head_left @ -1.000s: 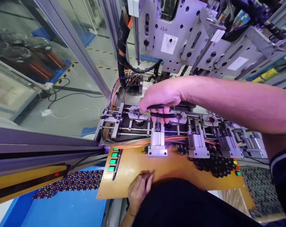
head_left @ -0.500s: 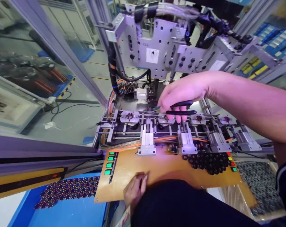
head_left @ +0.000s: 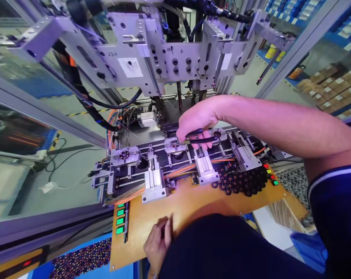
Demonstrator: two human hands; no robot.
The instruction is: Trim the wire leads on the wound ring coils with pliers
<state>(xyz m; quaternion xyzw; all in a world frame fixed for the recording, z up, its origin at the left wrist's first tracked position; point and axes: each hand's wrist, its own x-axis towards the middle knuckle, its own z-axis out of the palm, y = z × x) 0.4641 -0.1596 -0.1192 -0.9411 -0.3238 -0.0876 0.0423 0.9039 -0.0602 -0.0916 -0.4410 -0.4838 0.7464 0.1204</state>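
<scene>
Grips a black-handled tool (head_left: 203, 140) in the right hand (head_left: 196, 123), closed around both handles — aims it leftward at the silver fixture (head_left: 169, 147) second from the left; cannot tell whether touching. Has the left hand (head_left: 158, 241) curled at the tan panel's (head_left: 181, 209) front edge — cannot tell whether holding anything.

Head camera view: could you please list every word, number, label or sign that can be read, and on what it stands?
Perhaps "884": handwritten on the metal plate, blurred, so not certain.
Second handwritten mark, farther right on this plate: too blurred.
White paper on the plate: no readable text.
Green buttons: any marking is too small.
Stacked boxes: labels too small.
</scene>
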